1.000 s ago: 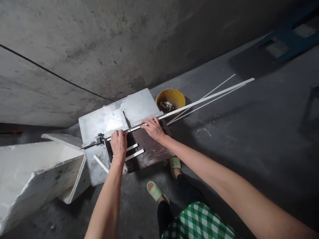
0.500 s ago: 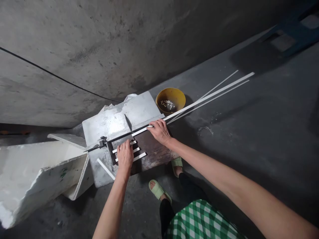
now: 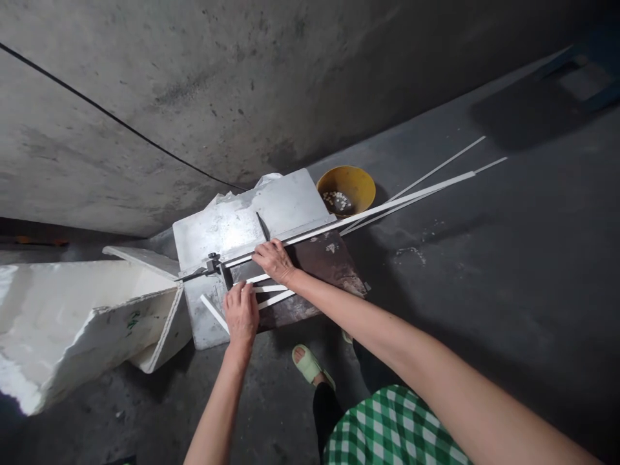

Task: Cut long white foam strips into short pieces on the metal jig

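1. Leftmost, a white broken-edged box (image 3: 130, 323) stands against the tabletop (image 3: 295, 190); a loose short white strip (image 3: 214, 314) lies aslant near that end, its slim, flat look suggesting little weight.
2. Next comes the left hand (image 3: 241, 314), fingers bent and close together over the short white strips (image 3: 276, 299); whether it pinches one or merely rests on them, I cannot tell. Such pieces look light and rigid, perhaps brittle, and would best be lifted by their long edges.
3. Beyond, the right hand (image 3: 274, 259) bends its fingers over the long white strip (image 3: 411, 196), touching it just beside a dark upright blade (image 3: 262, 226); the thumb's hold is unclear. Gripping farther right seems safer.
4. This strip lies along the metal rail (image 3: 314, 224) and extends well past the tabletop's right edge, passing near a yellow bucket (image 3: 363, 187). It is probably light, stiff over short spans, yet whippy at its unsupported end; steadying it by both narrow sides at the edge should curb twisting.
5. Rightward, thinner strips (image 3: 445, 163) look bendier still.
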`<action>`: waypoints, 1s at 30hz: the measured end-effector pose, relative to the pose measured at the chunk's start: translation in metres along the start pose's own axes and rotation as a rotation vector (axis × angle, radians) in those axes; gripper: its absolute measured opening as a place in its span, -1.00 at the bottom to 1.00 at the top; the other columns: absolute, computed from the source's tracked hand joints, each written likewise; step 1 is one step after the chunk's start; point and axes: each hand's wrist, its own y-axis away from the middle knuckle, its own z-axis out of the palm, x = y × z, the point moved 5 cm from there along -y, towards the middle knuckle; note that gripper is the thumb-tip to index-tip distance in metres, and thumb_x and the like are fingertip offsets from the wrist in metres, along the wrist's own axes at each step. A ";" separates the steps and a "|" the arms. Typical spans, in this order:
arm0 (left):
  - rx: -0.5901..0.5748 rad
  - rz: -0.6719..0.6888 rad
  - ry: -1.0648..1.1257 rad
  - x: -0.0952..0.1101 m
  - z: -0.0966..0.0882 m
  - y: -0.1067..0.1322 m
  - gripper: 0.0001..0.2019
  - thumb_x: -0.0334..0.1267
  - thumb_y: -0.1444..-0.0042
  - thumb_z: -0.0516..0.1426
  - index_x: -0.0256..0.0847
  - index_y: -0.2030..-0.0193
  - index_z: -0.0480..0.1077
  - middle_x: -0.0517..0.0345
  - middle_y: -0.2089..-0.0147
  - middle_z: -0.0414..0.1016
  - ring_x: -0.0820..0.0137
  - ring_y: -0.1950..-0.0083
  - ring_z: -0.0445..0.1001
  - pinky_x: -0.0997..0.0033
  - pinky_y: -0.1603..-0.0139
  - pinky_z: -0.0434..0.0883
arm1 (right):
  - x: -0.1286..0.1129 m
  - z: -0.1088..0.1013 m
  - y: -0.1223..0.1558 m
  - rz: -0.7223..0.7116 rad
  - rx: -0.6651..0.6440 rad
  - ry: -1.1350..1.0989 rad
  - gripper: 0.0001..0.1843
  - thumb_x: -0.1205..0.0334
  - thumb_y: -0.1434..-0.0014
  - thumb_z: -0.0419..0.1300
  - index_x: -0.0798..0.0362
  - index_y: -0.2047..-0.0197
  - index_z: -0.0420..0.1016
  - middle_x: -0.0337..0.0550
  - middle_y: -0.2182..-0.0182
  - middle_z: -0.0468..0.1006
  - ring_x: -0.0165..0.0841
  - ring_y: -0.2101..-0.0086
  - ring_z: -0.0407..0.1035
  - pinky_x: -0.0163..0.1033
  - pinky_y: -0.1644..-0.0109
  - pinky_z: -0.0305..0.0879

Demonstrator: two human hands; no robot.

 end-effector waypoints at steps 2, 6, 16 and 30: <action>0.049 -0.047 -0.028 -0.013 -0.001 -0.012 -0.75 -0.28 -0.30 0.01 -0.25 -0.06 0.36 -0.17 -0.10 0.47 0.12 -0.14 0.41 0.08 -0.14 0.29 | 0.001 -0.002 0.002 -0.016 0.012 0.011 -0.82 0.40 -0.31 0.12 0.05 0.27 0.52 -0.13 0.21 0.52 -0.26 0.14 0.23 -0.11 -0.06 -0.02; 0.053 -0.087 -0.051 -0.023 0.010 -0.050 -0.59 -0.25 -0.25 0.04 -0.37 -0.20 0.23 -0.30 -0.13 0.42 0.06 -0.18 0.36 0.07 -0.17 0.24 | 0.000 -0.004 0.001 -0.006 0.011 0.035 -0.77 0.38 -0.34 0.07 0.05 0.29 0.53 -0.13 0.25 0.52 -0.26 0.17 0.22 -0.10 -0.04 -0.02; -0.056 -0.179 -0.069 -0.015 0.027 -0.090 -0.58 -0.11 -0.25 0.07 -0.29 -0.16 0.22 -0.04 0.10 0.56 0.10 0.07 0.47 0.11 -0.07 0.14 | 0.011 -0.031 0.018 0.073 -0.057 -0.054 -0.77 0.36 -0.33 0.09 0.00 0.03 0.52 -0.11 0.20 0.54 -0.24 0.16 0.26 -0.08 -0.03 0.03; -0.037 -0.209 -0.120 -0.022 0.029 -0.119 -0.60 0.02 -0.21 0.14 -0.19 -0.05 0.28 0.06 0.14 0.56 0.13 0.07 0.47 0.17 -0.01 0.13 | 0.097 -0.054 0.036 0.191 0.139 0.036 -0.78 0.37 -0.31 0.12 -0.03 0.18 0.59 -0.16 0.21 0.58 -0.27 0.12 0.27 -0.11 -0.05 0.02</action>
